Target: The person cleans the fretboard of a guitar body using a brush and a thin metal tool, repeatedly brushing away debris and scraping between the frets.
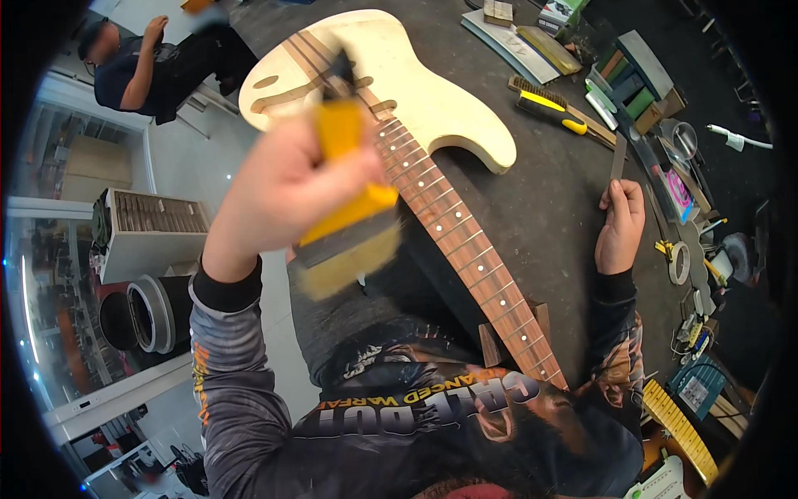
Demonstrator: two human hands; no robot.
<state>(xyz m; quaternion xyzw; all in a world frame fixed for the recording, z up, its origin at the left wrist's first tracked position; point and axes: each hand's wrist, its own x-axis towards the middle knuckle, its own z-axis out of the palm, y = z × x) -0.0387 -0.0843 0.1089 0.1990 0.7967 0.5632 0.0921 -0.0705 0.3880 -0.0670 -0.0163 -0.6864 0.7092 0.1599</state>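
My left hand (pixel 278 191) is raised, wrapped round the yellow handle of a wide flat brush (pixel 353 233) with pale bristles. Motion blurs the brush and the fingers. Beneath them lies an electric guitar with a bare pale wood body (pixel 378 54) and a dark fretboard (pixel 457 220) with white dots, running diagonally toward my torso. Over on the right, my right hand (pixel 623 224) pinches a thin grey metal strip (pixel 619 156) that stands up from the fingers. The exact kind of strip is not clear. This hand is apart from the guitar.
The guitar rests on a dark workbench (pixel 540 224), its neck by a wooden support block (pixel 490 343). A wire brush (pixel 549 104), a tape roll (pixel 679 263) and several tools crowd the right side. Another guitar neck (pixel 682 428) lies lower right. A person (pixel 158 75) sits far left.
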